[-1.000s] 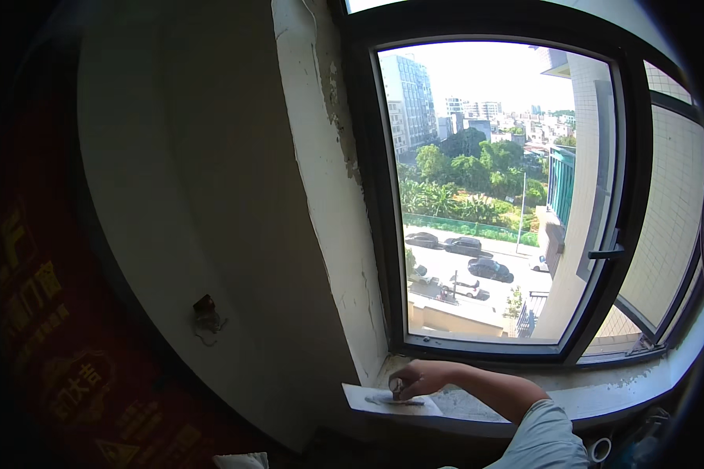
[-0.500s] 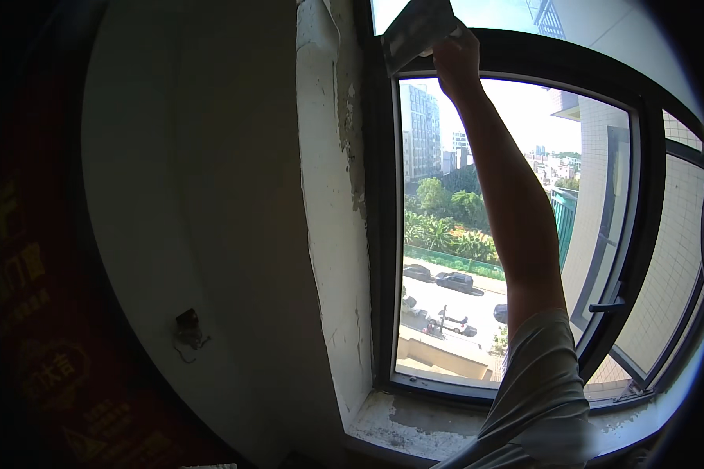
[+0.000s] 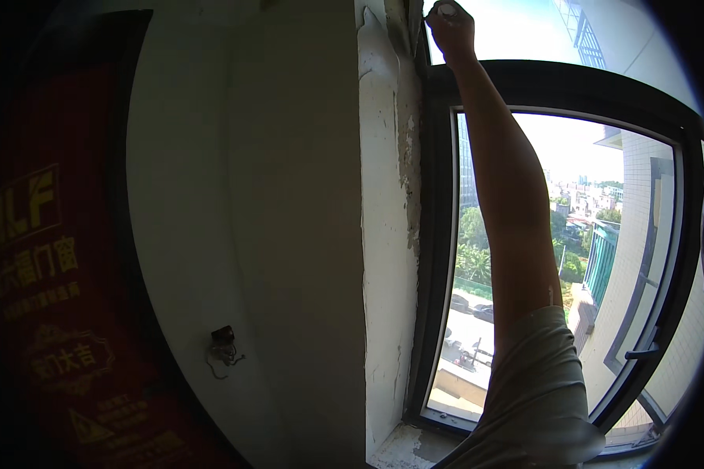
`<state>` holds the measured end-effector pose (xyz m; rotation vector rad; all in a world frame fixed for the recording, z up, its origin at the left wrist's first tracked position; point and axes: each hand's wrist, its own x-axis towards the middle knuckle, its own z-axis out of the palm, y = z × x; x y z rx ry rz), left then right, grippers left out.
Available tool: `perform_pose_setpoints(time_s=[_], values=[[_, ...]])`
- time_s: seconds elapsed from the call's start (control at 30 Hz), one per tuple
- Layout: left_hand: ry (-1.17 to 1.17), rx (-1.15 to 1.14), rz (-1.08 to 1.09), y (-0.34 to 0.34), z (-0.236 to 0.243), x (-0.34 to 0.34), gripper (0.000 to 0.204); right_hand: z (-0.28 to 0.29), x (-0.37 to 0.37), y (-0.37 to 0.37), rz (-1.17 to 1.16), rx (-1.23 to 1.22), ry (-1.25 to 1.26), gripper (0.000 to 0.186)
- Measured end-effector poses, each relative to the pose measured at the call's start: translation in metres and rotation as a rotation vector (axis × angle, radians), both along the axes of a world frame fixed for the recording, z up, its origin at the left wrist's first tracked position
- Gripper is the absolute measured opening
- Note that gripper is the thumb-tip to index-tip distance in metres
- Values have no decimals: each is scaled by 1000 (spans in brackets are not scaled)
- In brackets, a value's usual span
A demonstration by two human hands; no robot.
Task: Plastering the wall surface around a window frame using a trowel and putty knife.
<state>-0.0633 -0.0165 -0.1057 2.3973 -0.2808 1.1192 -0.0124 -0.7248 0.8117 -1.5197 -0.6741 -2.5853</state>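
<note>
My right arm stretches up in front of the window, with a rolled light sleeve near its elbow. At the top edge my right hand point(image 3: 454, 34) is closed around the handle of a trowel point(image 3: 447, 10). Only the handle's round pale end shows clearly. The blade is mostly hidden and lost in the dark at the wall edge. The fist is beside the upper left corner of the window frame point(image 3: 555, 78), next to the rough plastered reveal point(image 3: 385, 203). My left hand is out of view.
The reveal's plaster is patchy and chipped along the frame. A window handle point(image 3: 641, 354) sticks out at the right. Loose wires hang from a wall box point(image 3: 224, 344) on the left wall. A red sheet with yellow print point(image 3: 51, 313) stands at far left. The sill point(image 3: 414, 445) lies below.
The view has swung left, so the window now sits further right. My right hand has moved up toward the top edge, and the trowel's broad grey blade has turned out of plain sight.
</note>
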Motion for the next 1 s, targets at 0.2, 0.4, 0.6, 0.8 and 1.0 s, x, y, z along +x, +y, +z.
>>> perform_pose_setpoints(time_s=[0.2, 0.4, 0.6, 0.8, 1.0], values=[[1265, -460, 435, -16, 55, -27, 63, 30, 8, -13, 155, 61, 134, 17], [1131, -181, 436, -4, 46, -44, 51, -4, -25, 42, 140, 133, 70, 17], [951, 108, 372, -1, 38, -32, 40, 6, -28, -7, 79, 118, 318, 9], [811, 398, 356, 13, 31, -59, 30, -44, -24, 26, 204, -60, 219, 6], [606, 672, 294, 29, 13, -52, 25, -55, -30, 27, 119, 19, 243, 7]])
